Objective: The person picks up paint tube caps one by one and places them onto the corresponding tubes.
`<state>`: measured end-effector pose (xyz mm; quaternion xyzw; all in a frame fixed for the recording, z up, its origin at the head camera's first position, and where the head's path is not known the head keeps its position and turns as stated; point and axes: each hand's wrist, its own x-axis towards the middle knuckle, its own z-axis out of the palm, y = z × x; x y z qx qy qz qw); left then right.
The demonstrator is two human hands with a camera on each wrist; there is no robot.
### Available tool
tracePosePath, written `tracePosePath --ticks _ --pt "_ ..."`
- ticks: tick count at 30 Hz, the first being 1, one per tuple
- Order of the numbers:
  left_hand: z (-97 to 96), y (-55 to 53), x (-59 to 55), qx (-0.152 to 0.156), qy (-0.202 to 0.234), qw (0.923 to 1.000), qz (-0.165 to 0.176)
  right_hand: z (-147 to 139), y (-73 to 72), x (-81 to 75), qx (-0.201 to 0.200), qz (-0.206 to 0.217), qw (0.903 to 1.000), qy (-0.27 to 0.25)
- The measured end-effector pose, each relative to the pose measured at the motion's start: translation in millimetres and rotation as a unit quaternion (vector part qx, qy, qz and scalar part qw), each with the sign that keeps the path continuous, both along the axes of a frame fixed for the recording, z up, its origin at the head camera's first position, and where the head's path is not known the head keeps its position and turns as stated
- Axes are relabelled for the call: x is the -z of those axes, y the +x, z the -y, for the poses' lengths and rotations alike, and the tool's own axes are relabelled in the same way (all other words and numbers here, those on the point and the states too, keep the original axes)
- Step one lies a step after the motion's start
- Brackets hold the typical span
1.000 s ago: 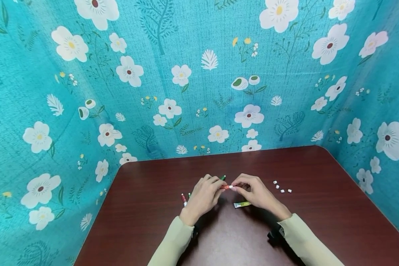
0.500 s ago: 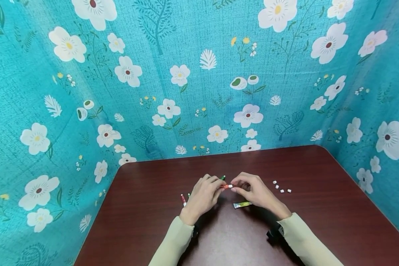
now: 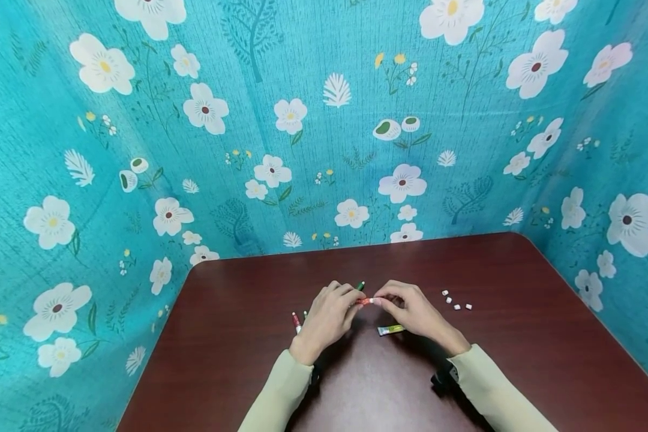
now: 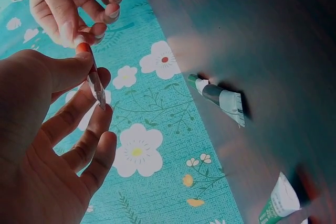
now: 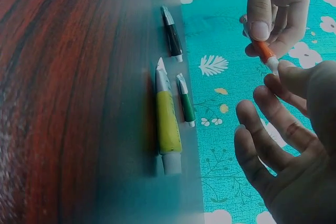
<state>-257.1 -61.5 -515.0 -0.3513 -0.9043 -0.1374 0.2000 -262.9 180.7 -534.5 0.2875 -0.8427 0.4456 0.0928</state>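
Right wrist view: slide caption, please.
Left hand holds orange tube, right hand pinches its white end; yellow tube on table.

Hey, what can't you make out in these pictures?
Right wrist view: part of the orange tube, covered by the left hand.
Head view: the right end of the yellow tube, hidden by the right hand; any lettering, too small.
Left wrist view: the lower end of the green-and-white tube, cut off by the bottom edge.

Teal cloth (image 3: 324,132) (white-flowered), reddish-brown table (image 3: 380,372)
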Motion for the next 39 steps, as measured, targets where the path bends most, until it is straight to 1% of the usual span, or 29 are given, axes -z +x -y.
tracePosePath --ticks 5,9,18,24,33,39 --pt "-0.6 -1.4 -0.2 -0.002 -0.005 1.0 0.002 -0.2 -0.9 0.8 -0.004 0.01 0.9999 -0.001" --pt "-1.3 -2.2 0.9 -0.002 -0.008 1.0 0.005 -0.6 -1.6 2.0 -0.006 0.012 0.9999 0.001" --pt "-2.8 -2.9 -0.5 -0.003 -0.006 1.0 0.007 -0.8 -4.7 3.9 -0.003 0.012 0.9999 0.004" --pt "-3.2 -2.8 -2.4 -0.001 -0.003 0.9998 0.02 -0.9 -5.3 4.4 0.0 0.014 0.9999 0.005" --pt "-2.3 -2.5 -1.6 -0.01 -0.01 0.9998 0.013 -0.7 -4.2 5.1 -0.005 0.0 1.0 -0.006" --pt "-2.4 -2.6 0.4 -0.002 -0.013 0.9999 0.011 -0.7 -3.9 5.2 -0.011 -0.024 0.9996 -0.01"
